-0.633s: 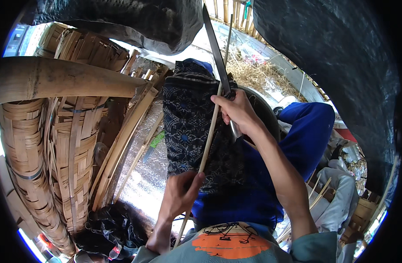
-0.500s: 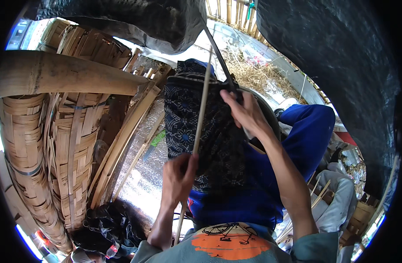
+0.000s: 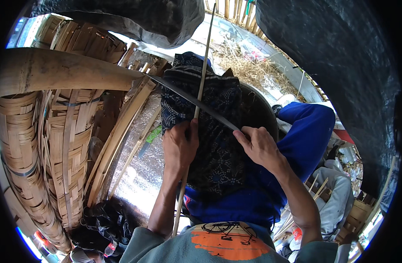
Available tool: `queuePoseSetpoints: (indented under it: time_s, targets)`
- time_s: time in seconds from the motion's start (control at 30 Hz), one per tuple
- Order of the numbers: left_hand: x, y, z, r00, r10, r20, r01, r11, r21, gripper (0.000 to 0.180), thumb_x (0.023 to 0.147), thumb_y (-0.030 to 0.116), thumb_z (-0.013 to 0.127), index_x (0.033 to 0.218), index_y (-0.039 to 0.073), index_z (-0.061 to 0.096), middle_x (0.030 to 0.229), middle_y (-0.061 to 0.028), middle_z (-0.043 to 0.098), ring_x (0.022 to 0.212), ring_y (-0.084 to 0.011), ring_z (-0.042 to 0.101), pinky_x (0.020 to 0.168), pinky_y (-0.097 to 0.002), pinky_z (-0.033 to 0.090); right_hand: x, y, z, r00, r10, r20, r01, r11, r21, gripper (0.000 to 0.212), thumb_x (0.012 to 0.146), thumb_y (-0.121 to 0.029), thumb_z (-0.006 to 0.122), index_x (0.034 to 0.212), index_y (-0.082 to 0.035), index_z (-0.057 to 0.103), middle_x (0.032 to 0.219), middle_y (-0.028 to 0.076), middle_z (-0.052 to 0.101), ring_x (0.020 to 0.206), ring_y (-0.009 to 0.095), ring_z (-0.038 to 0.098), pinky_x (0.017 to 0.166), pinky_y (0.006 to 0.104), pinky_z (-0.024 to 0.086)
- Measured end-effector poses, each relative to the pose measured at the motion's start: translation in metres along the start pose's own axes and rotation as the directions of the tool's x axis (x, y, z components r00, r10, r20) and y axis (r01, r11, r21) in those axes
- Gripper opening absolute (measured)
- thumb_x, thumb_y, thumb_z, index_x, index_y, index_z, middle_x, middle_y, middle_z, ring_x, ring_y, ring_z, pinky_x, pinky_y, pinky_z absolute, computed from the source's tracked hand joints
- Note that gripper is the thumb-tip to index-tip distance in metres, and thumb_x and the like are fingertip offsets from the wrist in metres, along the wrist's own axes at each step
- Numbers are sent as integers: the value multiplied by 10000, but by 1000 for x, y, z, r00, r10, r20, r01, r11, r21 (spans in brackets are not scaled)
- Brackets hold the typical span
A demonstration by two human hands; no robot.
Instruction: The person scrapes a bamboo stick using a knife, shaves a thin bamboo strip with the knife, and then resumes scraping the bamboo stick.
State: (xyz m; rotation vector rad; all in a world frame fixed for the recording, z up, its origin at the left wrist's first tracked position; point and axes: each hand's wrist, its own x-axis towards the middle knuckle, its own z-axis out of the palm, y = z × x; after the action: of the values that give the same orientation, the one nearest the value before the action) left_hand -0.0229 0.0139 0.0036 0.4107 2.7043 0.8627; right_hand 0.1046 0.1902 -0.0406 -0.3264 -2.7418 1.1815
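Observation:
A long thin bamboo strip [image 3: 203,76] runs upright over my lap, its lower end passing beneath my left forearm. My left hand [image 3: 179,142] is closed around it, thumb along the strip. In my right hand [image 3: 260,148] is a knife; the fingers hide its handle. Its long dark blade [image 3: 216,115] slants up to the left and crosses the strip just above my left hand. Whether the edge bites into the strip, I cannot tell. Under both lies a dark patterned cloth [image 3: 220,162], spread across my blue trousers [image 3: 306,122].
Woven bamboo rolls [image 3: 23,136] stand at the left, with a thick bamboo pole [image 3: 69,72] across them. Bamboo slats [image 3: 122,142] lean beside a green-handled tool [image 3: 153,134]. A black plastic bag [image 3: 107,219] lies lower left. Dark sheeting [image 3: 328,57] hangs upper right; straw [image 3: 249,72] lies ahead.
The blade has swung from pointing up and away to lying across the strip, tip to the left. My right hand came nearer and lower; my left hand moved up, raising the strip.

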Motion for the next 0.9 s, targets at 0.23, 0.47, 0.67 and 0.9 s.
queuePoseSetpoints:
  time_s: [0.23,0.47,0.67,0.9]
  targets:
    - [-42,18,-9,988,-119,96,121,992,-19,321,898,232,615,719,-29,670,521,-197,551,453,-328,577,474,-386,417,9,14,28,935,-209,-287,92,923,-373,465,947,-364,572,618,-36,556,438,153,513,437,319,599,375,361,449]
    - [-38,6,-20,950,-148,277,175,982,-77,430,917,303,585,671,-45,641,498,-196,526,441,-333,565,465,-407,399,34,-2,13,968,239,81,-235,970,-57,499,966,-375,528,639,1,547,510,228,547,537,408,613,444,428,482]
    - [-31,3,-17,979,-98,181,105,994,-32,439,918,309,583,657,-40,634,491,-188,525,452,-328,563,489,-405,409,11,-5,5,997,77,3,-77,997,-24,377,948,-320,576,744,-3,558,514,200,559,516,384,615,443,429,483]
    - [-35,-4,-14,976,-158,153,176,978,-111,454,919,312,583,641,-46,615,454,-142,483,395,-241,484,467,-377,370,0,8,8,989,117,85,-115,993,-34,330,938,-309,592,836,4,590,480,164,550,474,356,609,418,403,479]
